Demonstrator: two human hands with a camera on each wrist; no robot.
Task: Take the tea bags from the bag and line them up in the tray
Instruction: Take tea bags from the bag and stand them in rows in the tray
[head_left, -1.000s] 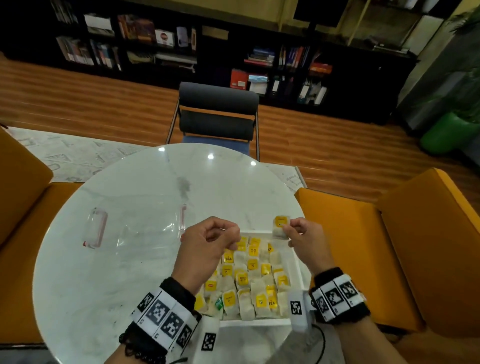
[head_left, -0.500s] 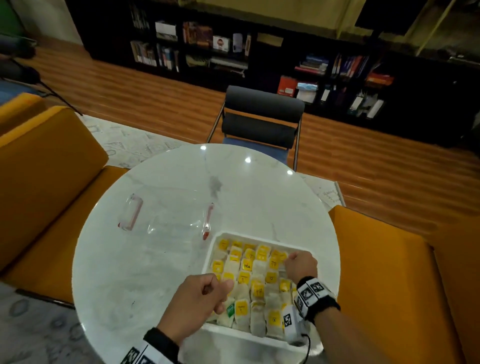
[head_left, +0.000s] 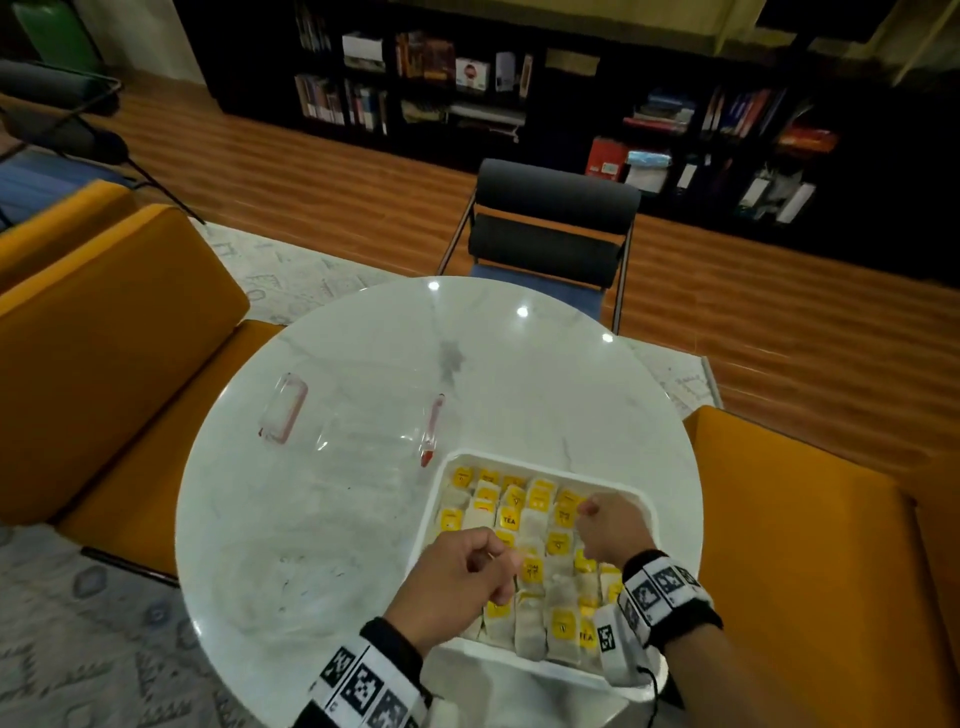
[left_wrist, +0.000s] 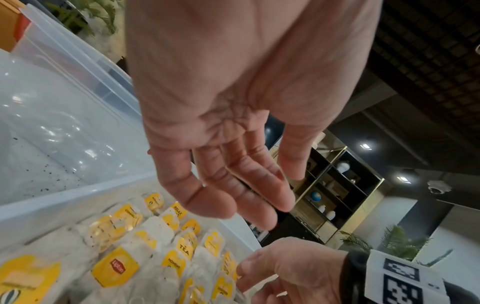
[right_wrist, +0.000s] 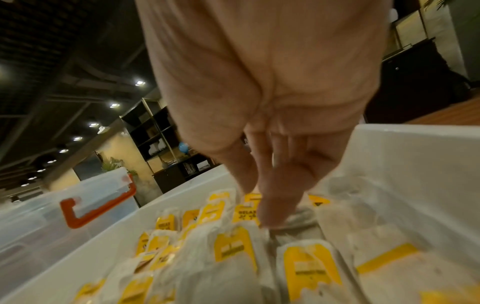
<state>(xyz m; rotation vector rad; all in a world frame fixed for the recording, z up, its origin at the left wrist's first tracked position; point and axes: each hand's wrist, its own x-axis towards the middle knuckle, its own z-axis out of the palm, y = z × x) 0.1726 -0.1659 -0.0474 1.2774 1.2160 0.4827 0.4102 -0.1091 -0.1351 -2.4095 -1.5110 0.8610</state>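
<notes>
Tea bags (head_left: 530, 540) in rows inside white tray (head_left: 540, 465) on round counter (head_left: 322, 519). Right hand (head_left: 613, 530) fingers (right_wrist: 270, 205) pressed together, tips down on a bag. Left hand (head_left: 457, 577) loosely curled, holding nothing. Clear bag (head_left: 358, 431) lying flat left of tray.

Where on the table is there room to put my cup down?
The marble table is bare beyond the tray, toward the black chair, and left of the left hand. The tray is packed with tea bags; the clear lid takes the left middle.
</notes>
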